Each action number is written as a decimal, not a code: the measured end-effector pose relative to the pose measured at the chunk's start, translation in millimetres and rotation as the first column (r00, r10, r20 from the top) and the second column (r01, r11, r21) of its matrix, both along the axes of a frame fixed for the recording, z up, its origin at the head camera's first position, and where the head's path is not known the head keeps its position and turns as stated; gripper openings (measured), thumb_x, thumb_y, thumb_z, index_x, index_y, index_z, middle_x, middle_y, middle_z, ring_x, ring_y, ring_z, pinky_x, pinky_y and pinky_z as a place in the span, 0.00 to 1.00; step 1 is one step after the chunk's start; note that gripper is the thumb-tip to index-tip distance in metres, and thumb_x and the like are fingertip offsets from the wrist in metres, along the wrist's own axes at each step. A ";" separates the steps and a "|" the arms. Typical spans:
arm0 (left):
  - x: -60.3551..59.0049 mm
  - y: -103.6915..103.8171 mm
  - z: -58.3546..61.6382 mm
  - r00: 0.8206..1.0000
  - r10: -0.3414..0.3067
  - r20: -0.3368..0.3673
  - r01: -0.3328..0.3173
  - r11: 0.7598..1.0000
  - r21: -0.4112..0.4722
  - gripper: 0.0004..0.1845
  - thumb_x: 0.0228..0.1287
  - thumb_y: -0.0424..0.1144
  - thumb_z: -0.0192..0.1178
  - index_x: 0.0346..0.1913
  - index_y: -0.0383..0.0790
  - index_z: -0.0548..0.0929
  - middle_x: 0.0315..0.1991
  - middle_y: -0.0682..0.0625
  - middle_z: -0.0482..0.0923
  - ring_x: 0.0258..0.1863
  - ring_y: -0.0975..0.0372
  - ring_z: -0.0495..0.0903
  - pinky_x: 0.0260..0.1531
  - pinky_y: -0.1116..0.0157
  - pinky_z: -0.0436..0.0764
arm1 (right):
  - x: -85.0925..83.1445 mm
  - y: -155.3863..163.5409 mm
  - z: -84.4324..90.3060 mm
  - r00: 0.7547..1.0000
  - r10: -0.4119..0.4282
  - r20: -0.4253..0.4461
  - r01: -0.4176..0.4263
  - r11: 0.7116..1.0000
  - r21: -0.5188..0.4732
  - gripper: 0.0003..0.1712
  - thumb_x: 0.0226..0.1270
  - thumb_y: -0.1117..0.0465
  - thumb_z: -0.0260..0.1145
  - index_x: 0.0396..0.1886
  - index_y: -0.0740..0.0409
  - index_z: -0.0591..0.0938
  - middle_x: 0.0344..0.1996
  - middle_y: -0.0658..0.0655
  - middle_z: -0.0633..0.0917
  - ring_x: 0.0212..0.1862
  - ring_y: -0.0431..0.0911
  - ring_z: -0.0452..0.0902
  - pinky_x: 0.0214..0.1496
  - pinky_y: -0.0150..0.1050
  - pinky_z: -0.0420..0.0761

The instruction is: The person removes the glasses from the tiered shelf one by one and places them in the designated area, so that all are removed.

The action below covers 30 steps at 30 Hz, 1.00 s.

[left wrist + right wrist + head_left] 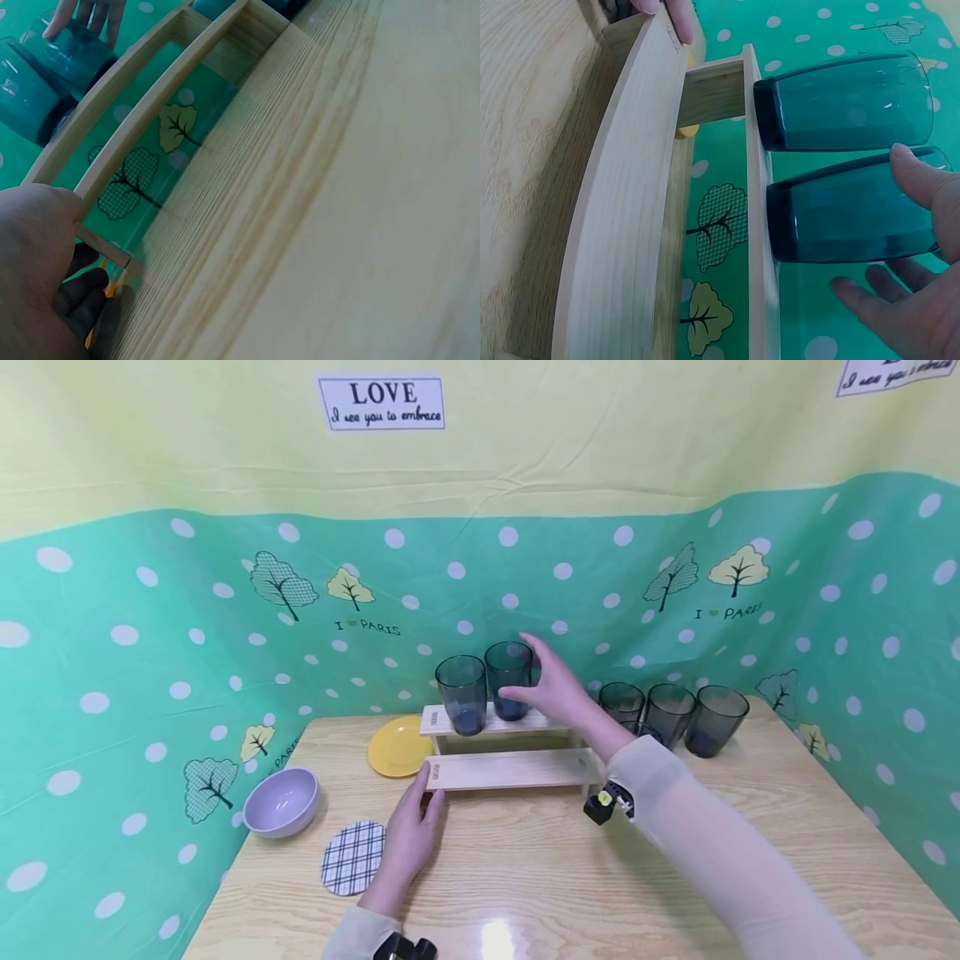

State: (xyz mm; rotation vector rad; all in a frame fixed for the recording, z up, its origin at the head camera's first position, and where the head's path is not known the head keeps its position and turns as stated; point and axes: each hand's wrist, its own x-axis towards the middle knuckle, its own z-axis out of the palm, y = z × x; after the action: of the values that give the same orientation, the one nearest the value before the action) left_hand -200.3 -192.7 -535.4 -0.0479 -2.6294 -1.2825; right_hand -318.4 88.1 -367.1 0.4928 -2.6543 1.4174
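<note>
Landmark: I take the two-step wooden rack (510, 768), pale planks with visible grain, standing mid-bench (600, 893).
Right hand (555, 689): I see it at the second tumbler (509, 680) on the rack's upper step; the fingers (922, 180) are spread and loosely bent around the glass, the thumb tip lies on its side wall, and the other fingers do not close round it.
Second tumbler: smoky blue-grey, see-through, smooth, tapering to a thick base, upright on the upper step, just beside the first tumbler (461, 693) of the same make.
Left hand (412, 835): I see it at the rack's left end, fingers (676, 16) lying nearly straight, fingertips pressed on the end of the lower plank.
Right of the rack: three more smoky tumblers (671, 714) stand in a close row on the bench.
Left of the rack: a flat round yellow plate (397, 747) sits partly behind it; farther left are a smooth lilac bowl (283, 802) and a round checked coaster (352, 857).
Bench: light wood, glossy.
</note>
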 end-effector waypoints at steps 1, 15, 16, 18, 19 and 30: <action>0.0 0.2 0.1 1.000 0.000 -0.001 0.000 1.000 0.001 0.34 0.90 0.44 0.56 0.89 0.43 0.60 0.85 0.40 0.63 0.83 0.44 0.63 0.83 0.44 0.63 | 0.3 0.0 -0.2 1.000 -0.002 0.001 0.002 1.000 0.000 0.62 0.70 0.48 0.83 0.92 0.46 0.54 0.88 0.60 0.59 0.83 0.63 0.61 0.81 0.63 0.71; -0.2 2.0 -1.2 1.000 -0.004 -0.003 0.004 1.000 0.004 0.34 0.89 0.43 0.56 0.89 0.42 0.60 0.85 0.40 0.64 0.83 0.43 0.64 0.82 0.42 0.64 | 4.2 -0.1 0.4 0.999 -0.043 0.003 0.043 0.999 -0.004 0.58 0.71 0.48 0.82 0.90 0.48 0.59 0.86 0.60 0.63 0.84 0.61 0.60 0.81 0.64 0.70; -0.3 1.9 -1.2 1.000 -0.003 -0.003 0.003 1.000 0.003 0.34 0.89 0.43 0.56 0.89 0.42 0.60 0.85 0.40 0.64 0.83 0.43 0.64 0.82 0.42 0.64 | 4.9 0.0 0.5 0.999 -0.050 0.003 0.050 0.999 -0.003 0.58 0.71 0.48 0.82 0.90 0.48 0.59 0.86 0.60 0.64 0.84 0.61 0.61 0.81 0.64 0.70; -0.3 1.5 -1.2 1.000 -0.001 -0.002 0.001 1.000 0.001 0.34 0.89 0.44 0.56 0.89 0.43 0.59 0.85 0.39 0.64 0.83 0.43 0.64 0.82 0.42 0.63 | 7.1 0.9 0.7 0.998 -0.065 0.004 0.065 0.998 -0.002 0.58 0.70 0.47 0.83 0.90 0.47 0.60 0.86 0.60 0.64 0.83 0.61 0.62 0.79 0.64 0.72; -0.2 1.3 -1.3 1.000 0.000 -0.001 0.000 1.000 0.000 0.34 0.89 0.44 0.56 0.89 0.43 0.59 0.84 0.39 0.64 0.83 0.43 0.64 0.82 0.42 0.64 | 8.1 1.6 0.5 0.997 -0.072 0.004 0.072 0.997 -0.002 0.57 0.70 0.47 0.83 0.90 0.47 0.60 0.86 0.60 0.64 0.83 0.61 0.62 0.79 0.65 0.72; 0.7 -0.3 -2.7 1.000 0.004 -0.010 -0.004 1.000 0.007 0.34 0.89 0.45 0.56 0.89 0.43 0.60 0.85 0.41 0.64 0.83 0.44 0.64 0.82 0.42 0.64 | 25.5 17.3 9.9 0.994 -0.104 -0.019 0.105 0.994 0.023 0.57 0.68 0.46 0.84 0.89 0.43 0.62 0.85 0.58 0.65 0.79 0.63 0.69 0.74 0.65 0.78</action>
State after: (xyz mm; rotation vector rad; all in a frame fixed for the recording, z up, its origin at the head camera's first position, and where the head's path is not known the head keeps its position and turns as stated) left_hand -199.6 -193.1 -538.1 -0.0481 -2.6147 -1.2869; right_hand -292.9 105.3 -357.2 0.3611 -2.6439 1.3469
